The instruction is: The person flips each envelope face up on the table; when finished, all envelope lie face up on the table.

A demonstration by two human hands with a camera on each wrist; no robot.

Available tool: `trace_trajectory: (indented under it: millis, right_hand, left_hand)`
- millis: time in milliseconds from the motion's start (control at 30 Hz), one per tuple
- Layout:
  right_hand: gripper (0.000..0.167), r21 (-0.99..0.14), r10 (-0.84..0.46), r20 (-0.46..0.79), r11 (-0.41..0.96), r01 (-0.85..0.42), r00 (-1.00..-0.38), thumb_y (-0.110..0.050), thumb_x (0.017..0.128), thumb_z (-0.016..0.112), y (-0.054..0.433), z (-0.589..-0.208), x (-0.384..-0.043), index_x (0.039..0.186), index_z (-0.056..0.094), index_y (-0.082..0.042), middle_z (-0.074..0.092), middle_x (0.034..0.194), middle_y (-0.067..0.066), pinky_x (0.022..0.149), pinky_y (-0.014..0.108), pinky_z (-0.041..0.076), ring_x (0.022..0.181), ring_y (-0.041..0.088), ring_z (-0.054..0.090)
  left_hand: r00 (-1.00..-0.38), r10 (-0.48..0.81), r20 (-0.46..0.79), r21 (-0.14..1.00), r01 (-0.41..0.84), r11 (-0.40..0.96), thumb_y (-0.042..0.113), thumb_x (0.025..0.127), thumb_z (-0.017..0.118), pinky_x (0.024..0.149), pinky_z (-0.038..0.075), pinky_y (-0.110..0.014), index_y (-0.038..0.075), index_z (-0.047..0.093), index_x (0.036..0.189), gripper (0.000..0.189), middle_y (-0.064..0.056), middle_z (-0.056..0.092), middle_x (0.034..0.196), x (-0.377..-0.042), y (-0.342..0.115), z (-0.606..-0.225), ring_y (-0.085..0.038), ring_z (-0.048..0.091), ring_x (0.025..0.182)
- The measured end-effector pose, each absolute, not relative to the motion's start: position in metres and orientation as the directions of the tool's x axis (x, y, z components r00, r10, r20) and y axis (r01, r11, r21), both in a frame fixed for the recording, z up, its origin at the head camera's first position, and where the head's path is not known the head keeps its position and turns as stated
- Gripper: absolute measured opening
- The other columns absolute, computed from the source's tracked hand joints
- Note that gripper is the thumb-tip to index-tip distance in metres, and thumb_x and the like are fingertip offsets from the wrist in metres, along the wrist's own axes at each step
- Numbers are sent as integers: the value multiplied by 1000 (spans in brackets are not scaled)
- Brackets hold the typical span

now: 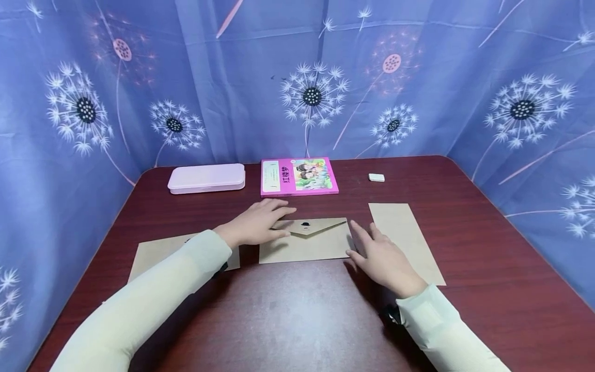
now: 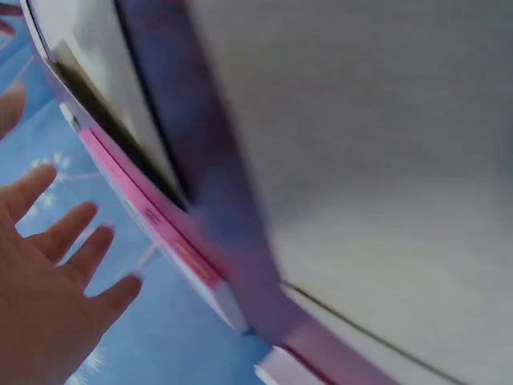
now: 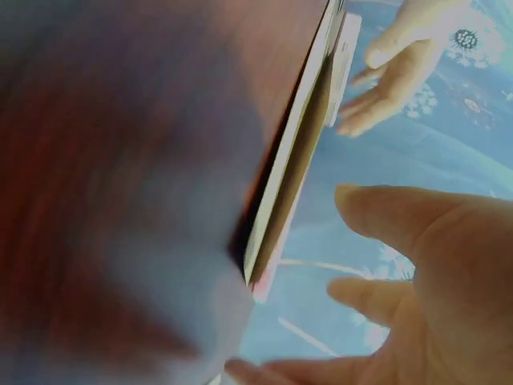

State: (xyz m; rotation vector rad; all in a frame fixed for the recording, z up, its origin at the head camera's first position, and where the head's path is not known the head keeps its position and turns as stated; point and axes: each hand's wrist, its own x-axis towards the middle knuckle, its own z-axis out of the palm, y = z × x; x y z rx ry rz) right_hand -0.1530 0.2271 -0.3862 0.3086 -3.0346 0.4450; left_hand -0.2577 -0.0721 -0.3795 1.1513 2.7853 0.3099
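A brown paper envelope (image 1: 309, 250) lies in the middle of the table, its pointed flap slightly raised and marked with a small black print. My left hand (image 1: 257, 222) is over its left end, fingers spread and pointing right. At the right end, my right hand (image 1: 383, 258) has its fingertips close to the envelope's edge, with nothing gripped. In the left wrist view the spread fingers (image 2: 72, 241) hold nothing. The right wrist view shows loosely extended fingers (image 3: 385, 212) near the envelope's lifted flap (image 3: 300, 152).
A second envelope (image 1: 155, 253) lies partly under my left forearm. Another envelope (image 1: 406, 235) sits upright-wise beyond my right hand. Along the back are a pale pink pencil case (image 1: 206, 178), a pink book (image 1: 299, 176) and a white eraser (image 1: 376, 177). Blue curtains (image 1: 251, 93) enclose the table.
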Motion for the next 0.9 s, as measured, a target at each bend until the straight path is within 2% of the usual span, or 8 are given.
trace_trajectory:
  millis: [100,233,400,633,767,900]
  right_hand:
    - [76,-232,-114,92,964,-132,-989,-38,93,66,233,-384,-152,154,34,-6,29,142,49,91,63,46,120,59,48]
    - [87,-144,-6,81,989,-18,-997,-45,91,66,239,-385,-149,152,29,4,28,139,52,87,66,45,120,61,45]
    - [97,-36,69,34,997,68,-997,-54,87,66,244,-385,-144,148,30,12,30,137,53,93,68,40,125,66,37]
    - [99,16,99,-58,995,99,-993,-57,88,64,250,-385,-141,146,31,15,26,136,56,102,66,34,126,66,36]
    - [95,34,111,-75,993,109,-991,-57,89,62,252,-385,-139,147,33,14,28,135,55,101,68,33,126,64,38]
    - [93,47,118,-74,992,115,-990,-56,88,63,254,-385,-137,145,37,12,37,128,54,95,67,37,120,62,45]
  left_hand:
    - [-672,740,30,168,733,659,38,100,57,117,19,-56,17,37,154,62,-13,31,159,-262,-57,-377,-35,26,146]
    - [-628,778,20,128,773,621,31,103,50,119,10,-55,17,34,156,57,-8,27,162,-263,-27,-374,-30,16,150]
    - [-570,821,-28,91,817,569,32,106,43,120,0,-51,18,32,157,54,-2,25,163,-258,15,-369,-23,10,152]
    - [-476,869,-133,-44,879,474,22,103,44,121,3,-49,20,25,159,59,6,22,164,-251,73,-365,-15,8,152]
    - [-467,861,-200,-83,884,460,19,103,43,121,5,-49,21,26,159,58,8,22,163,-252,101,-360,-14,9,152]
    - [-472,850,-234,-76,881,468,15,101,44,121,7,-47,23,31,157,58,11,25,162,-254,120,-361,-15,11,151]
